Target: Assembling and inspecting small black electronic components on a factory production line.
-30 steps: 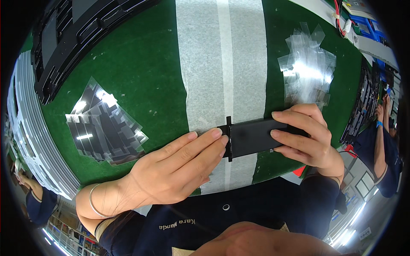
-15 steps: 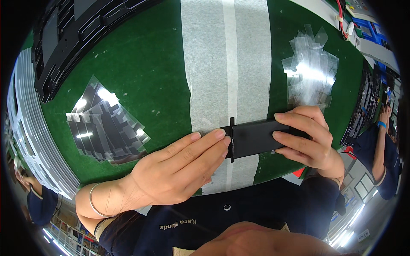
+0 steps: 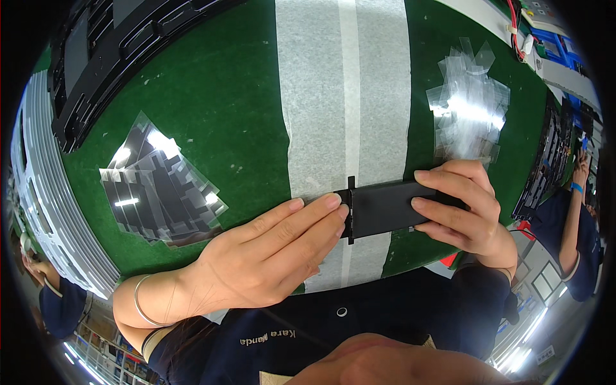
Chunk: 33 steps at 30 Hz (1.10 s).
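Note:
A flat black rectangular part [image 3: 385, 208] with a thin black crossbar near its left end lies across the pale paper strip, close to my body. My right hand [image 3: 465, 208] grips its right end, the fingers bent over the upper face. At the left end my left hand [image 3: 269, 253] is closed over the part, its fingers pressed together and the tips beside the crossbar. That end is partly hidden beneath these fingers, and the left thumb cannot be seen.
Clear film pieces with dark patches [image 3: 160, 189] fan out at the left; a heap of clear strips [image 3: 468, 106] lies at the right. A long black frame [image 3: 109, 70] and stacked light-grey panels [image 3: 54, 186] border the green table [image 3: 218, 90]. Other people work at both sides.
The whole view has shifted very slightly. Both hands keep their places on the black part, with no visible change in grip.

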Each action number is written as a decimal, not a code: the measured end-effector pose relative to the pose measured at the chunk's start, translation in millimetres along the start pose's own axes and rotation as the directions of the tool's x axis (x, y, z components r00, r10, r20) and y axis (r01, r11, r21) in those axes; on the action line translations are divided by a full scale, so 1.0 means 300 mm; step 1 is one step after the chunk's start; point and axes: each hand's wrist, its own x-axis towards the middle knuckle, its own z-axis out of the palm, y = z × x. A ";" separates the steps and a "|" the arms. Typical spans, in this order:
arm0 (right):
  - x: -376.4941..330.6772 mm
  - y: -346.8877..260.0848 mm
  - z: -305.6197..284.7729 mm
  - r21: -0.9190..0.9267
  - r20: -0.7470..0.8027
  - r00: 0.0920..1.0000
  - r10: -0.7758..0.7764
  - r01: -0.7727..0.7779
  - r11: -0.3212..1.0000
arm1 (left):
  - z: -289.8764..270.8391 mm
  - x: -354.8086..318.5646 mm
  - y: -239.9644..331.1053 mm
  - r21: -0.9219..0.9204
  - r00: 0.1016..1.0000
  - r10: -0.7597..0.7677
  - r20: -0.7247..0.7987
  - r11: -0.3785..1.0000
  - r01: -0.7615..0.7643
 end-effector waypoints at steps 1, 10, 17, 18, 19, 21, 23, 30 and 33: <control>0.000 -0.001 0.000 -0.002 0.001 1.000 0.000 0.000 1.000 | 0.000 -0.001 0.001 0.000 1.000 -0.001 0.000 1.000 0.001; 0.002 -0.003 -0.001 0.003 0.009 1.000 0.014 -0.014 1.000 | 0.003 0.000 0.000 -0.007 1.000 -0.009 -0.010 1.000 0.009; 0.006 -0.011 -0.003 0.011 0.022 0.999 0.043 -0.044 0.999 | -0.003 0.000 -0.004 0.004 1.000 0.003 0.000 1.000 -0.003; 0.005 -0.011 -0.003 0.007 0.020 0.999 0.043 -0.044 0.999 | 0.000 0.001 -0.004 -0.003 1.000 0.001 -0.010 1.000 -0.001; 0.004 -0.011 -0.003 0.004 0.018 0.999 0.043 -0.043 0.999 | 0.002 0.002 -0.005 -0.009 1.000 0.000 -0.019 1.000 0.000; 0.005 -0.013 -0.005 -0.001 0.022 0.999 0.043 -0.043 0.999 | 0.001 0.000 -0.004 -0.010 1.000 0.000 -0.018 1.000 0.000; 0.004 -0.014 -0.004 -0.007 0.025 0.999 0.043 -0.042 0.999 | 0.001 -0.001 -0.002 -0.009 1.000 0.001 -0.017 1.000 -0.001; 0.002 -0.009 0.002 -0.006 0.020 0.999 0.044 -0.044 0.999 | 0.000 0.002 -0.007 -0.026 1.000 0.001 0.001 1.000 -0.001; -0.001 -0.014 -0.002 -0.011 0.023 0.999 0.047 -0.046 0.999 | -0.005 0.004 -0.002 -0.028 1.000 0.002 0.009 1.000 -0.001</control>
